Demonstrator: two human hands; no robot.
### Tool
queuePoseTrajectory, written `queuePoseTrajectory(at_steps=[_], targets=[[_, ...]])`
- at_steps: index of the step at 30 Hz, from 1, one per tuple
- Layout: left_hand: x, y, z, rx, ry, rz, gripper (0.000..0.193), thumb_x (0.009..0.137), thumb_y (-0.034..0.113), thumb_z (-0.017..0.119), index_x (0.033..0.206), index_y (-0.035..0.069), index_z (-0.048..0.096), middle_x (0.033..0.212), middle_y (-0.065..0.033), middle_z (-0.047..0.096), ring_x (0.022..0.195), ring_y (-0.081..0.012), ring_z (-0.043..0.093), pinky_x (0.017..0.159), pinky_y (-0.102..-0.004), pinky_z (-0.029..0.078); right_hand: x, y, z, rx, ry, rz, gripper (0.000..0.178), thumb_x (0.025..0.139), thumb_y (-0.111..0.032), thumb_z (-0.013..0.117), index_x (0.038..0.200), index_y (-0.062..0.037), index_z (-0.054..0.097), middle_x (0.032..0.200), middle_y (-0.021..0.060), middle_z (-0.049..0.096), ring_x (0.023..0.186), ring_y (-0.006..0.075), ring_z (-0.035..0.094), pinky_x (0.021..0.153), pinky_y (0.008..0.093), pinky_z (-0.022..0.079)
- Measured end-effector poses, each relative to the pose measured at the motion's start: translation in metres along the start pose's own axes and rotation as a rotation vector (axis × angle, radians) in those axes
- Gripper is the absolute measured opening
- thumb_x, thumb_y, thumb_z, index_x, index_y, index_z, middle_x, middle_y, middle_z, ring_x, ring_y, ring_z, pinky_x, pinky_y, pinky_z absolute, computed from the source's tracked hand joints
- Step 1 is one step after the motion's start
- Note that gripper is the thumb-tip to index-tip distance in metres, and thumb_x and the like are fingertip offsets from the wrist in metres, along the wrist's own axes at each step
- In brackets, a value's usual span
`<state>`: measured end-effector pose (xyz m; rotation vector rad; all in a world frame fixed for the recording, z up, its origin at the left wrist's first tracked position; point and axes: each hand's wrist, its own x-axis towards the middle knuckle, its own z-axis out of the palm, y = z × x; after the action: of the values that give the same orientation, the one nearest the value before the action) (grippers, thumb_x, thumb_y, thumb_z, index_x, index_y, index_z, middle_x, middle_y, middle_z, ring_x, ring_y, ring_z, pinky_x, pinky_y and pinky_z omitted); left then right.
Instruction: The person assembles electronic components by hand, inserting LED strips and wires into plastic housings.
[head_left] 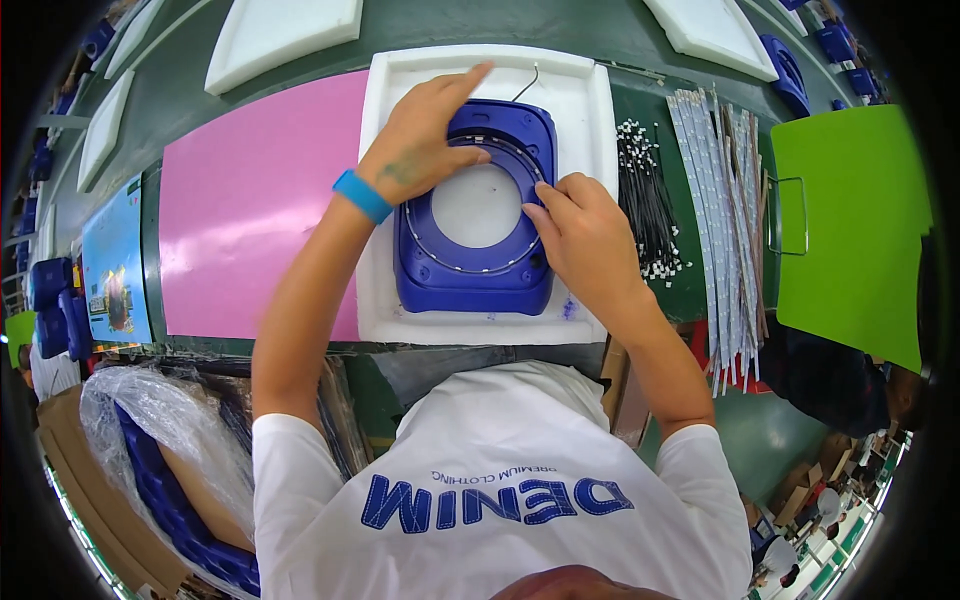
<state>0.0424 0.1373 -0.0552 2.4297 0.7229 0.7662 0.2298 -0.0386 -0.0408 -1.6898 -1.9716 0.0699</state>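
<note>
A blue plastic housing (420, 285) with a large round opening lies in a white foam tray (585, 250) in front of me. Around its opening runs a thin LED strip (450, 264), with small pale segments along the ring. My left hand (425, 135) is over the housing's upper left, thumb and index finger spread apart, the thumb reaching over the ring. At the ring's right side my right hand (585, 225) pinches the strip between thumb and index finger. A thin dark wire (527, 85) sticks up from the housing's top edge.
Right of the tray lie a bundle of black wires with white connectors (650, 200) and a pile of LED strips (725, 220). Farther right is a green panel (850, 230). A pink sheet (260, 210) covers the left side. Foam pieces (285, 40) lie on the far surface.
</note>
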Motion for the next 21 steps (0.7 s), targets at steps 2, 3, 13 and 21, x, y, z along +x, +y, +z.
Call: queuePoseTrajectory(at_steps=[2, 3, 13, 21], targets=[[-0.017, 0.013, -0.015, -0.090, -0.005, -0.144, 0.091, 0.079, 0.011, 0.088, 0.160, 0.010, 0.047, 0.149, -0.0198, 0.059, 0.139, -0.0384, 0.055, 0.118, -0.0414, 0.044, 0.000, -0.002, -0.005, 0.038, 0.020, 0.042, 0.029, 0.087, -0.013, 0.080, 0.111, 0.0020, 0.075, 0.098, 0.0129, 0.066, 0.093, 0.0310, 0.064, 0.080, 0.0427, 0.053], [-0.029, 0.020, -0.023, -0.089, 0.097, -0.161, 0.076, 0.080, 0.011, 0.088, 0.149, 0.008, 0.057, 0.142, -0.0191, 0.062, 0.133, -0.0373, 0.058, 0.115, -0.0415, 0.045, 0.004, -0.004, -0.008, 0.043, 0.021, 0.038, 0.029, 0.087, -0.013, 0.080, 0.111, 0.0020, 0.075, 0.098, 0.0129, 0.066, 0.093, 0.0310, 0.064, 0.080, 0.0427, 0.053], [-0.104, 0.060, -0.021, 0.017, 0.060, 0.097, 0.022, 0.078, 0.018, 0.089, 0.083, 0.006, 0.072, 0.093, -0.0084, 0.068, 0.094, -0.0318, 0.065, 0.103, -0.0498, 0.051, 0.084, 0.007, 0.025, -0.082, 0.073, -0.109, 0.043, 0.085, -0.020, 0.084, 0.122, -0.0021, 0.070, 0.119, 0.0137, 0.066, 0.103, 0.0341, 0.065, 0.087, 0.0432, 0.055], [-0.182, 0.071, -0.032, 0.062, 0.374, -0.009, 0.024, 0.082, 0.015, 0.085, 0.103, 0.005, 0.079, 0.122, -0.0143, 0.070, 0.118, -0.0351, 0.065, 0.113, -0.0578, 0.047, 0.085, 0.016, 0.052, -0.179, 0.147, -0.142, 0.043, 0.086, -0.019, 0.084, 0.124, -0.0036, 0.070, 0.132, 0.0224, 0.065, 0.119, 0.0412, 0.064, 0.099, 0.0473, 0.054]])
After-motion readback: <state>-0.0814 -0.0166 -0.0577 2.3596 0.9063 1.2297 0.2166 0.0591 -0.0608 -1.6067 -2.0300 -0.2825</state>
